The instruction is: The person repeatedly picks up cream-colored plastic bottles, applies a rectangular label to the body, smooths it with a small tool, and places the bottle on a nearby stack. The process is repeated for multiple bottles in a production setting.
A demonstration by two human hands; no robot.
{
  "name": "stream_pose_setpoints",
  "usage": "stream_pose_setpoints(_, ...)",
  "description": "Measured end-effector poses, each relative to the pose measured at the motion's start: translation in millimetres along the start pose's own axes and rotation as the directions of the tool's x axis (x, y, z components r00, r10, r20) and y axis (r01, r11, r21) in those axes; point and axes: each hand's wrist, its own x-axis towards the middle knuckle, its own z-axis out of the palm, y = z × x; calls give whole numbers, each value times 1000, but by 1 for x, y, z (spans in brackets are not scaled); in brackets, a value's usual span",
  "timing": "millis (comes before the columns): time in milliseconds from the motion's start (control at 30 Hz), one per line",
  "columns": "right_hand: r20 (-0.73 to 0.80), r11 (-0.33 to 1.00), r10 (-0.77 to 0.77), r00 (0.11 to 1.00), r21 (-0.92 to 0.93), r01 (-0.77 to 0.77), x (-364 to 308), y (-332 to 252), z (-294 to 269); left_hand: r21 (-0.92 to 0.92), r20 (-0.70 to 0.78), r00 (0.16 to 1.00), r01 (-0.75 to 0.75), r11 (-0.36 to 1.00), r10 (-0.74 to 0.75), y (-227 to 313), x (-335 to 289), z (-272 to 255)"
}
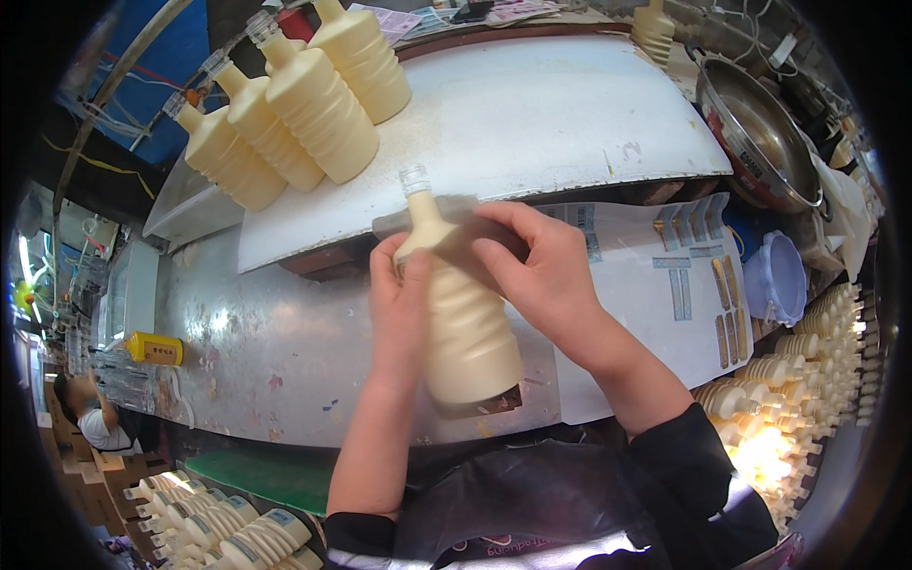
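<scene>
Over the near edge of the metal worktop [266, 351], held tilted, neck away: ribbed cream plastic bottle [464, 323], clear-capped. Judged light, stiff enough along the ribs yet squeezable at the smooth shoulder, somewhat slick; best gripped round the ribbed waist. At the far left corner of the white board [532, 123], lay four like bottles [294, 104]. Along the right edge, spread a sheet of labels [655, 285]. Wrapped about the bottle's left flank, left hand [399, 299], fingers closed on it. Pressed against the shoulder, right hand [546, 275], fingertips pinching a translucent film strip [446, 217] onto the neck.
</scene>
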Motion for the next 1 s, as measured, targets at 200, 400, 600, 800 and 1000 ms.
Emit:
stream_pose_setpoints(200,-172,1000,10,985,-14,-12,-2,18,-11,4,-21,999,47,999,-47,-6,6,-12)
stream_pose_setpoints(400,139,951,253,957,143,-273,7,20,-15,-298,74,987,161,941,-145,3,3,-16)
stream_pose_setpoints(600,218,936,351,911,-55,-348,15,1,14,-24,41,999,-13,1000,14,8,-6,-21)
stream_pose_setpoints(800,126,948,306,944,51,-314,10,14,27,-219,12,997,76,973,-75,3,3,-21)
stream_pose_setpoints(1000,93,949,314,945,-4,-315,10,17,29,-235,46,997,74,969,-65,-5,6,-29)
